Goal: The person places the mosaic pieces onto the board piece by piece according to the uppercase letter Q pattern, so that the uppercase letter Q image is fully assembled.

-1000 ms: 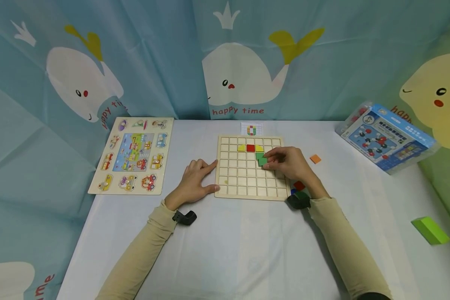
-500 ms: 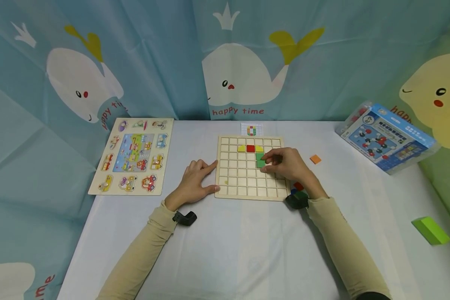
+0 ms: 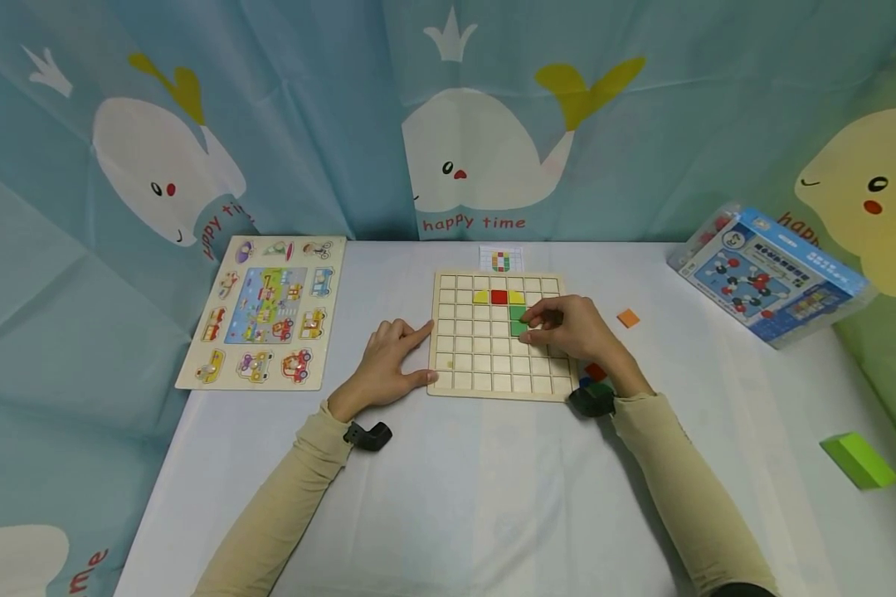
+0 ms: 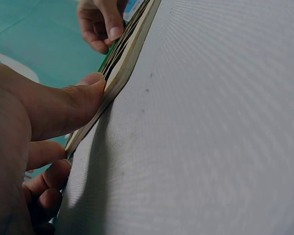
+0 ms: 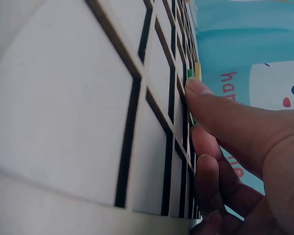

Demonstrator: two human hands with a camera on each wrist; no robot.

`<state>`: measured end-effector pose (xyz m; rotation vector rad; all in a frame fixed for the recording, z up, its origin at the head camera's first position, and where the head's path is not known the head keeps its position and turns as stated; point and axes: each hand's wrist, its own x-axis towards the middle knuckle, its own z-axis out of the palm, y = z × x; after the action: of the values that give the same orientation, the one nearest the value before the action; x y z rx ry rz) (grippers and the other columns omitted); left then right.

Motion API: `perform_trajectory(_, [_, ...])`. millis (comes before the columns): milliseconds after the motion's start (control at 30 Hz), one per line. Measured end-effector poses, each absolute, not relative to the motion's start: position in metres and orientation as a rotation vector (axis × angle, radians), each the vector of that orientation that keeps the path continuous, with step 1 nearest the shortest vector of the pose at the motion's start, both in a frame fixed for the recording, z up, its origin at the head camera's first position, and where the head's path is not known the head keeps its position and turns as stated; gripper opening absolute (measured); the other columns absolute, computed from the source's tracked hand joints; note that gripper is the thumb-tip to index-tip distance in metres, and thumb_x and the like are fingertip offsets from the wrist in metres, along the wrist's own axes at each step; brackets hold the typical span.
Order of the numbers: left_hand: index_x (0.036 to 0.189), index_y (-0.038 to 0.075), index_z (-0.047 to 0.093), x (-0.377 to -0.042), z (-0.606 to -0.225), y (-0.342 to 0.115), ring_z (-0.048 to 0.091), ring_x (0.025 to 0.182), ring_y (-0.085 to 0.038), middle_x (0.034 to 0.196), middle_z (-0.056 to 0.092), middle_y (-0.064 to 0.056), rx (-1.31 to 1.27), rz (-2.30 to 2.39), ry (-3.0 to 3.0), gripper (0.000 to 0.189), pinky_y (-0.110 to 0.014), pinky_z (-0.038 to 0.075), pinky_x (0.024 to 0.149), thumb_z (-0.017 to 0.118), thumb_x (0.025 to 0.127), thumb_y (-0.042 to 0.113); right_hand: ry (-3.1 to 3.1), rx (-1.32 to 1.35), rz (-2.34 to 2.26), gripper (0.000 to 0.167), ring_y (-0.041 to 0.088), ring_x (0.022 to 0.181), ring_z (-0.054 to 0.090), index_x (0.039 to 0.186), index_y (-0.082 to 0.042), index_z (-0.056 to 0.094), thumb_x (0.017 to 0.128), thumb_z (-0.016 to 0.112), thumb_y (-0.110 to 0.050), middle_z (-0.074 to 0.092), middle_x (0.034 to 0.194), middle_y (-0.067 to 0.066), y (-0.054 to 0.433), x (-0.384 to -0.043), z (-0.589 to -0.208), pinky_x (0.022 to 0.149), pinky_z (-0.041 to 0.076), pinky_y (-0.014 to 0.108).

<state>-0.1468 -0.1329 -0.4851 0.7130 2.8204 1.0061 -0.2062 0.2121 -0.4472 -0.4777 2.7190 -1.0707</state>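
Observation:
A wooden grid board lies on the white cloth. In one of its rows a red square tile sits between two yellow tiles. Below the right yellow one come an upper green tile and a lower green tile. My right hand pinches the lower green tile by its right side with thumb and index, in its cell. My left hand steadies the board, thumb and index spread against its left edge; in the left wrist view the thumb presses near the corner.
A pattern card lies behind the board. An orange tile and a red tile lie to the right. A vehicle puzzle lies left; a blue molecule-kit box and a green block are at the right.
My right hand has shifted slightly left, and the lower green tile has gone from sitting askew to lining up under the upper one. My left hand has stayed put.

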Motion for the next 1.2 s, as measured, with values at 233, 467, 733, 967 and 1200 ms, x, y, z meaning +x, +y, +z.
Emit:
perform_trajectory(233, [0.162,0.007,0.044,-0.146,-0.487,-0.133,0.035,0.098,-0.023,0.113,0.05,-0.01,0.711,0.992,2.829,0.083,-0.041,0.028,0.091,0.083,0.093,0.033,2.728,-0.493,-1.056,0.024,0.016,0.08,0.064,0.105,-0.008,0.081,0.086,0.091,-0.019,0.074,0.091,0.006,0.212,-0.205,-0.448,0.072,0.049,0.022])
perform_trajectory(467, [0.162,0.008,0.043,-0.146,-0.488,-0.131,0.035,0.097,-0.022,0.113,0.05,-0.01,0.709,0.993,2.82,0.085,-0.04,0.028,0.091,0.083,0.092,0.034,2.722,-0.502,-1.019,0.025,0.019,0.082,0.063,0.106,-0.007,0.081,0.087,0.09,-0.02,0.074,0.092,0.006,0.212,-0.204,-0.446,0.074,0.049,0.024])
perform_trajectory(733, [0.162,0.008,0.044,-0.145,-0.487,-0.132,0.036,0.097,-0.022,0.113,0.051,-0.009,0.719,0.999,2.828,0.084,-0.04,0.028,0.091,0.083,0.092,0.033,2.741,-0.436,-1.044,0.028,0.023,0.088,0.064,0.111,-0.01,0.08,0.089,0.089,-0.025,0.074,0.096,0.007,0.226,-0.201,-0.436,0.077,0.05,0.029])
perform_trajectory(967, [0.161,0.007,0.044,-0.145,-0.484,-0.132,0.035,0.098,-0.023,0.113,0.05,-0.01,0.712,1.002,2.829,0.084,-0.039,0.027,0.09,0.084,0.092,0.033,2.821,-0.385,-1.041,0.03,0.024,0.09,0.066,0.115,-0.007,0.08,0.095,0.083,-0.028,0.075,0.098,0.01,0.263,-0.198,-0.423,0.073,0.049,0.024])
perform_trajectory(1200, [0.161,0.007,0.044,-0.145,-0.482,-0.132,0.036,0.098,-0.023,0.112,0.05,-0.01,0.717,1.012,2.822,0.084,-0.039,0.026,0.089,0.084,0.091,0.033,2.914,-0.231,-0.958,0.036,0.029,0.092,0.065,0.122,-0.003,0.076,0.097,0.08,-0.029,0.075,0.104,0.017,0.298,-0.192,-0.415,0.068,0.048,0.026])
